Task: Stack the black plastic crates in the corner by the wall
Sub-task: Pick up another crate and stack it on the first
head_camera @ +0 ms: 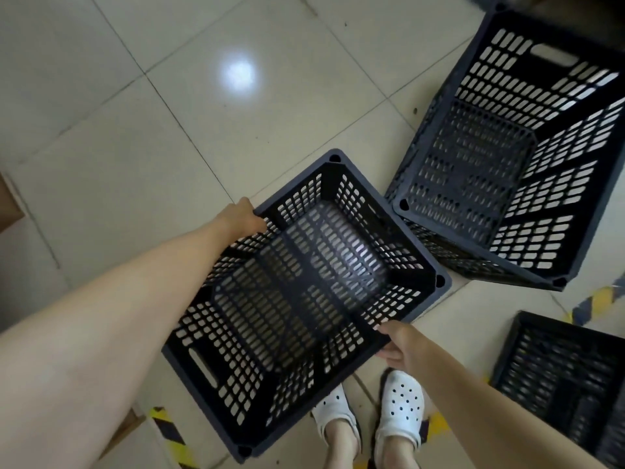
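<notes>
Black perforated plastic crate (304, 292): held above the tiled floor, centre | left hand (241, 218) clasps far-left rim, right hand (397, 343) near-right rim | far-right crate stack (507, 157) partly built | near-right crate (558, 374) unstacked

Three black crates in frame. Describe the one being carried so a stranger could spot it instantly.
Start from the tiled floor; mid-frame, above the white clogs, is the carried crate. Unlike the crate stack upper right and the lone crate lower right, the left hand and right hand grip its rim.
</notes>
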Motion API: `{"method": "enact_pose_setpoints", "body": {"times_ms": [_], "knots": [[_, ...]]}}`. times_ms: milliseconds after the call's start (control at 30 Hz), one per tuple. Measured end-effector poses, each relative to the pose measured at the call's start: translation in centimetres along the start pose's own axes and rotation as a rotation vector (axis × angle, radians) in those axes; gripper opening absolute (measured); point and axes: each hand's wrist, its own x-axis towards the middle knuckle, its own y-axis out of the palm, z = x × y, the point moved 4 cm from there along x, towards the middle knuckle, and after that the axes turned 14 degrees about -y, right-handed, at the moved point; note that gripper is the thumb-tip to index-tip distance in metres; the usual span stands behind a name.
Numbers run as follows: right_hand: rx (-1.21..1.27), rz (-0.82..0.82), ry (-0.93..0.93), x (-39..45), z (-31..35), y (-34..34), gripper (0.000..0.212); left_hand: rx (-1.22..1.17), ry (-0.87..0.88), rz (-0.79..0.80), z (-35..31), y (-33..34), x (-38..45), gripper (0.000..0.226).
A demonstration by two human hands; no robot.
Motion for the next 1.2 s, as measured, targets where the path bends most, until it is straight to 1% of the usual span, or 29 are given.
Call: {"method": "enact_pose_setpoints", "body": {"times_ms": [67, 133, 267, 333, 433, 500, 600, 733, 900, 1033, 1200], "knots": [[-0.042, -0.018, -0.003, -0.9, 0.1, -0.7, 0.04, 0.01, -0.033, 0.005, 1.1, -0.1, -1.1, 0.062], [-0.111, -0.002, 0.006, -2.3, 0.4, -0.8, 0.041, 0.007, -0.072, 0.014, 2.6, -0.6, -2.2, 0.065], [-0.217, 0.047, -0.007, -6.0, 0.9, 0.8, 0.041, -0.08, -0.108, 0.03, 7.0, -2.0, -5.2, 0.059], [-0.266, 0.047, -0.049, -7.7, 1.8, 1.6, 0.036, -0.129, -0.132, 0.024, 9.4, -3.5, -6.8, 0.056], [-0.324, 0.065, -0.139, -12.7, 4.6, 3.6, 0.039, -0.211, -0.156, -0.051, 14.1, -8.0, -10.3, 0.05], [-0.324, 0.066, -0.175, -13.8, 6.2, 4.0, 0.04, -0.249, -0.138, -0.11, 14.2, -10.1, -11.1, 0.047], [-0.331, 0.066, -0.228, -14.9, 8.3, 4.9, 0.041, -0.293, -0.089, -0.129, 14.0, -13.0, -12.3, 0.043], [-0.389, 0.089, -0.314, -20.4, 11.1, 6.7, 0.039, -0.36, -0.094, -0.196, 17.8, -17.8, -17.4, 0.037], [-0.492, 0.117, -0.41, -28.6, 15.7, 7.8, 0.042, -0.436, -0.126, -0.246, 22.1, -22.6, -24.6, 0.033], [-0.581, 0.134, -0.529, -34.3, 18.9, 7.7, 0.04, -0.494, -0.172, -0.303, 24.9, -24.7, -30.8, 0.038], [-0.792, 0.147, -0.725, -40.0, 21.3, 7.8, 0.033, -0.517, -0.27, -0.367, 28.9, -23.6, -37.4, 0.045]]}}
